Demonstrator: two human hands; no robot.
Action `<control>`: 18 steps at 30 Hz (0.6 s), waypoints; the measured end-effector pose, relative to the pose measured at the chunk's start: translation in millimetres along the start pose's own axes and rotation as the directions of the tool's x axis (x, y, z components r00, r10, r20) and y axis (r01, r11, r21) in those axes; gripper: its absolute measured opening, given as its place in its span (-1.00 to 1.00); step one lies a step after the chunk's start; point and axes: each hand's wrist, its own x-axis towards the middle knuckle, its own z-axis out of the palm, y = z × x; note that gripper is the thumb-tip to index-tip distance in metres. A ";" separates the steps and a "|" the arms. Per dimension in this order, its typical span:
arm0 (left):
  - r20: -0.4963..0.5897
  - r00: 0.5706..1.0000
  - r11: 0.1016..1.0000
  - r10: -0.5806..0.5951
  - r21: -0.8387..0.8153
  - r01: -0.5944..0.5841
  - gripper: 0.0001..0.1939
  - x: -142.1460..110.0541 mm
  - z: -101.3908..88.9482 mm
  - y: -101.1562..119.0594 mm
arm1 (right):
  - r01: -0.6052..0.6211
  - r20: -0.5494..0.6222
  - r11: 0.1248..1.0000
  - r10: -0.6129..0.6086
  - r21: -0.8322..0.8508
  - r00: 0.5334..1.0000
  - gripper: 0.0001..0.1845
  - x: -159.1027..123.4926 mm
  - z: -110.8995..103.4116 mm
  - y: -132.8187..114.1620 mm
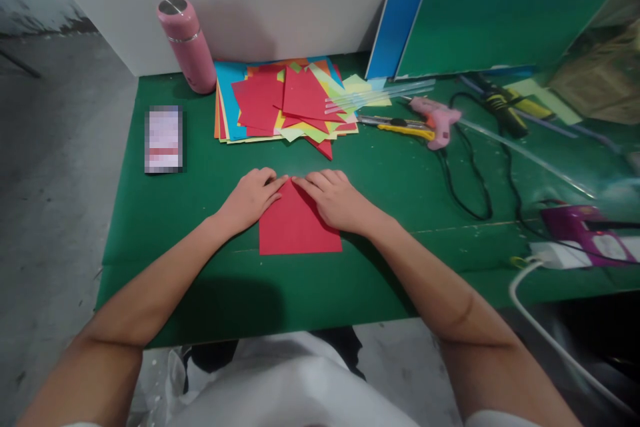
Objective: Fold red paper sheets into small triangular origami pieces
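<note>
A red sheet of paper [300,230] lies flat on the green table in front of me, its straight lower edge towards my body. My left hand [254,197] grips its upper left side, with the index fingertip at the middle of the far edge and the thumb on the sheet. From the other side, my right hand [336,197] holds the upper right part, its index fingertip almost meeting the left one. Both hands have their remaining fingers curled in. The far corners of the paper are hidden under my hands.
Beyond my hands lies a pile of coloured paper [260,103]. A pink bottle [187,47] and a blurred-out phone-like object [164,140] are at left. Rightward are a yellow utility knife [405,128], a pink glue gun [437,120], its cord, and a power strip [560,255].
</note>
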 end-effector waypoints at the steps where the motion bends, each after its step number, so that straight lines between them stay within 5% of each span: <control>1: -0.001 1.000 1.000 0.008 0.015 -0.008 -0.52 0.1 0.0 0.2 | -0.002 0.004 1.000 0.002 0.005 1.000 -0.45 0.0 -0.2 0.0; 18: 0.058 0.998 0.979 0.004 0.202 -0.015 -0.61 1.2 -9.5 9.1 | -0.004 0.065 1.000 0.005 -0.008 0.998 -0.41 4.9 -5.9 -2.8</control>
